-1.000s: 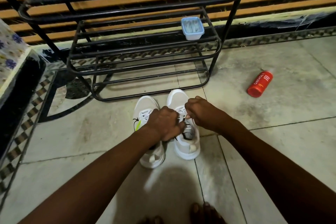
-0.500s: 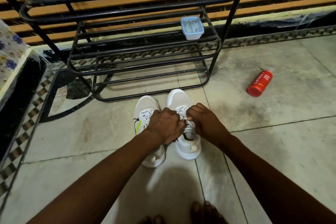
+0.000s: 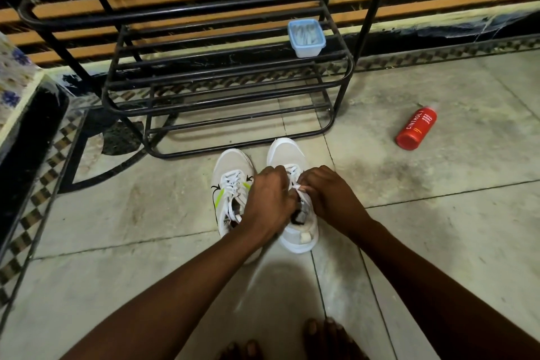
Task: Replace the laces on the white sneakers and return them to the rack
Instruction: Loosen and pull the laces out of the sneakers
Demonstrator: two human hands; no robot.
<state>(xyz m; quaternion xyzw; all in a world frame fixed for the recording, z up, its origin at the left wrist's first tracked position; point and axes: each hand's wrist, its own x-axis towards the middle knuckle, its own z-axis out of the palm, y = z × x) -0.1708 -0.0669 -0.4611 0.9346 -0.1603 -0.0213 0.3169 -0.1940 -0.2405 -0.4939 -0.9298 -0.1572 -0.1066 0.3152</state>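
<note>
Two hands (image 3: 267,202) (image 3: 331,197) pinch one flat white lace (image 3: 297,187).

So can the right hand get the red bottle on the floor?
Probably yes: only bare floor lies between the right hand and the red bottle, but it pinches the lace and must let go first.

2 white sneakers (image 3: 233,166), 1 rack (image 3: 371,16), 1 red bottle (image 3: 416,128), 1 tub (image 3: 306,38), L hand (image 3: 268,202) + R hand (image 3: 330,199).
</note>
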